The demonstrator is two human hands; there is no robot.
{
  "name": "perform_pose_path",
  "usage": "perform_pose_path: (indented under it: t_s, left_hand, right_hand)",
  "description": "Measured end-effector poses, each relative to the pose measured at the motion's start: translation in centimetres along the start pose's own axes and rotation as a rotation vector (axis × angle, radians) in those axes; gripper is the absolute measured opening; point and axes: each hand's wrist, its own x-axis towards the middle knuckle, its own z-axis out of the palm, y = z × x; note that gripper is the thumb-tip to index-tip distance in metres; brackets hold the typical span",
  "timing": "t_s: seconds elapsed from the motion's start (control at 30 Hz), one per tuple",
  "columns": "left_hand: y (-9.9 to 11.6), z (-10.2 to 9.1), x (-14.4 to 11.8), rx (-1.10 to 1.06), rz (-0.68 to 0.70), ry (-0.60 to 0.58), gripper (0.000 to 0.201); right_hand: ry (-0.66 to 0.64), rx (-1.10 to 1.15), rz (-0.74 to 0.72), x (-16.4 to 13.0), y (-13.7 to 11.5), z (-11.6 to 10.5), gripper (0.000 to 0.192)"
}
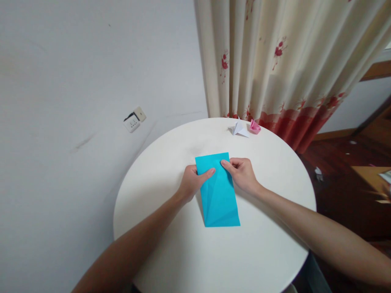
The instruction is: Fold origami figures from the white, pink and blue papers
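A blue sheet of paper [221, 199], folded to a tall rectangle with crease lines across its lower part, is held up over the white round table [165, 252]. My left hand [192, 181] grips its left edge near the top, thumb lying on the front and fingers behind. On the right edge, a little higher, my right hand [242, 173] pinches the paper between thumb and curled fingers. The fingers behind the sheet are partly hidden.
At the table's far edge sit a white folded paper figure [239, 129] and a pink folded paper piece [254, 127]. Behind them hangs a cream and red curtain [253, 61]. A wall with a socket [132, 123] stands to the left.
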Motion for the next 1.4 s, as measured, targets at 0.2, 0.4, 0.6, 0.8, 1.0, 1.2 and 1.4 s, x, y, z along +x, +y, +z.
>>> perform_pose_path:
  t_s: [0.2, 0.4, 0.6, 0.8, 1.0, 1.2, 1.4]
  left_hand:
    - [2.1, -2.4, 0.9, 0.097, 0.192, -0.072, 0.048]
    - [2.6, -3.3, 0.6, 0.294, 0.123, -0.185, 0.022]
    - [2.5, -3.1, 0.3, 0.321, 0.138, -0.217, 0.02]
    - [2.2, -2.9, 0.4, 0.317, 0.155, -0.229, 0.019]
    - [1.6, -2.4, 0.6, 0.32, 0.149, -0.223, 0.018]
    - [1.4, -4.6, 2.6, 0.337, 0.225, 0.032, 0.026]
    - [1.4, -7.9, 4.5, 0.316, 0.247, 0.259, 0.028]
  right_hand:
    - [-0.243, -0.041, 0.027, -0.8, -0.1, 0.5, 0.051]
    - [-0.479, -0.054, 0.063, -1.7, -0.1, 1.2, 0.049]
    - [-0.49, -0.053, 0.066, -1.7, 0.0, 1.2, 0.049]
    - [-0.482, -0.052, 0.073, -1.7, 0.0, 1.2, 0.052]
    - [-0.457, -0.05, 0.117, -1.5, -0.1, 1.2, 0.054]
    - [-0.481, -0.043, 0.163, -0.4, -0.5, 0.4, 0.046]
    - [-0.504, -0.111, 0.138, 0.7, 0.2, -1.0, 0.046]
